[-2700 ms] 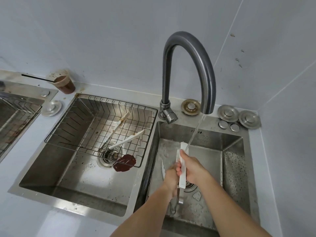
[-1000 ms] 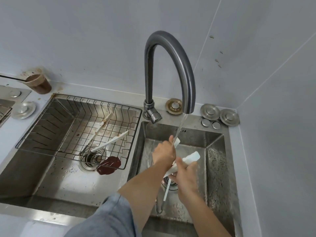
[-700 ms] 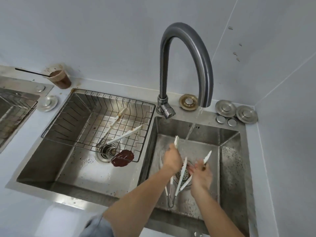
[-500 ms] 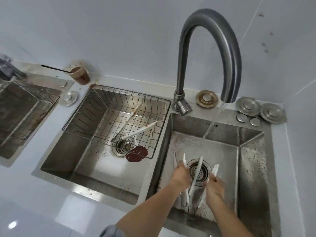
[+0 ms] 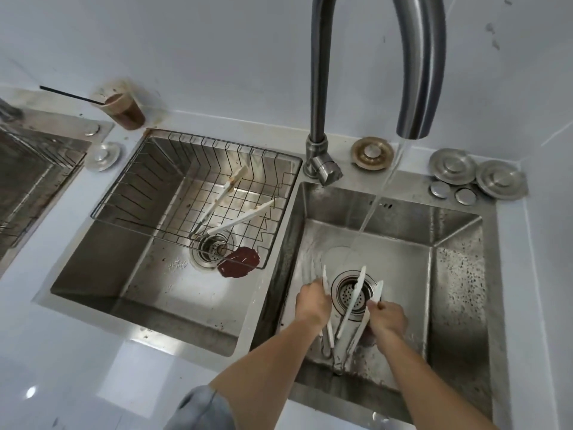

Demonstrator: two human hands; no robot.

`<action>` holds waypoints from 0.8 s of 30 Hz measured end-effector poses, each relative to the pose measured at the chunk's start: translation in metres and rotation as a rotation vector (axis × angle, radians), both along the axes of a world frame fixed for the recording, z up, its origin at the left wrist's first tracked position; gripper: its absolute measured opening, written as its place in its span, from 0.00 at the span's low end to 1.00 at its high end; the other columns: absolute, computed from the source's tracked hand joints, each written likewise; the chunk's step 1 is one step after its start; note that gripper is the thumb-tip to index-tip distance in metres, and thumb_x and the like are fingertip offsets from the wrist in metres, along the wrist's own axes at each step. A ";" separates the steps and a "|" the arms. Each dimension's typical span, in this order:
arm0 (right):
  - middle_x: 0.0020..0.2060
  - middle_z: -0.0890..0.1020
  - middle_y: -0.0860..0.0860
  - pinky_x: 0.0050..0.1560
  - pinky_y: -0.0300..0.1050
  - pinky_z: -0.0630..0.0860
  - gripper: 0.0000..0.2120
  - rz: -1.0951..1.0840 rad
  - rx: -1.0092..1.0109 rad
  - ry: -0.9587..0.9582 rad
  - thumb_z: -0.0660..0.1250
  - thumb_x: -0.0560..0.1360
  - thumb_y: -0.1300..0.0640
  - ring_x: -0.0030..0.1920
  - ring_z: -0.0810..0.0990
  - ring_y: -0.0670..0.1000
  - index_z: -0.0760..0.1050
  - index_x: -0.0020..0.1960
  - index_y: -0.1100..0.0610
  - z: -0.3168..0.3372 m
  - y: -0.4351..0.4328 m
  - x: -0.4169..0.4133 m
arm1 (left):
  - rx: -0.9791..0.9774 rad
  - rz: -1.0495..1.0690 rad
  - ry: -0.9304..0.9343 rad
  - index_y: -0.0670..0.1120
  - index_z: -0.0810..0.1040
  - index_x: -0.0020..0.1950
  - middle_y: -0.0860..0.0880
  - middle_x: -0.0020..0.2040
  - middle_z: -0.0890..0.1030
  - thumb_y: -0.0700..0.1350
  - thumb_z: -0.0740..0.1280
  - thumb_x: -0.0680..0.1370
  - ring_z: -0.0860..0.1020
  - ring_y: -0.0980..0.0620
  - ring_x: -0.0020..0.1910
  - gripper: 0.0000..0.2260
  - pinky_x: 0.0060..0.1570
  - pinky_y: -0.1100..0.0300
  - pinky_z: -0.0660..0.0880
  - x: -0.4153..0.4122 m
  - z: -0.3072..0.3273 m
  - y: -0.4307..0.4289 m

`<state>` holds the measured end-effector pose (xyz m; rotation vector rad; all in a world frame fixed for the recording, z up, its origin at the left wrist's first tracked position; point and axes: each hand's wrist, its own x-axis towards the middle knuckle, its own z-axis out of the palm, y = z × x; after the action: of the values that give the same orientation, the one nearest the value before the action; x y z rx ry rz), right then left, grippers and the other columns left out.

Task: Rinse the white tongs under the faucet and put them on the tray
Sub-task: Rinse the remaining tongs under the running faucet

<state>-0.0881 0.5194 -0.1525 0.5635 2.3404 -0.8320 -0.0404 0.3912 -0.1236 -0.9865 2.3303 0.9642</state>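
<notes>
Low in the right sink basin (image 5: pixel 459 274), both my hands hold white tongs over the drain. My left hand (image 5: pixel 311 302) grips one pair of white tongs (image 5: pixel 325 279), tips pointing away from me. My right hand (image 5: pixel 387 318) holds a second pair of white tongs (image 5: pixel 353 302), its two arms spread apart and its hinge toward me. Water (image 5: pixel 369 212) runs from the curved grey faucet (image 5: pixel 418 72) and lands just behind the tong tips. A wire basket tray (image 5: pixel 148 193) sits across the left sink basin.
A third, stained pair of tongs (image 5: pixel 242 218) lies in the wire basket, with a brown puddle (image 5: pixel 238 265) on the sink floor below. A cup of brown drink (image 5: pixel 124 110) stands by the wall. Metal drain plugs (image 5: pixel 452 166) lie at the back right. Another sink (image 5: pixel 31 169) is at far left.
My hands have come down from the stream to just above the drain. What I held together under the water is now apart, one pair of tongs in each hand.
</notes>
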 end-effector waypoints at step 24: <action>0.46 0.79 0.54 0.45 0.48 0.75 0.14 0.951 0.085 0.556 0.58 0.77 0.52 0.48 0.79 0.56 0.79 0.48 0.59 0.190 -0.156 0.009 | -0.564 -0.539 0.200 0.42 0.76 0.55 0.43 0.51 0.81 0.42 0.57 0.79 0.79 0.43 0.51 0.11 0.48 0.52 0.73 0.012 0.146 -0.148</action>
<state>-0.0791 0.3637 0.0379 -0.8262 2.6817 -0.4429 -0.0287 0.2435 0.0225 -0.3889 2.8887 0.1990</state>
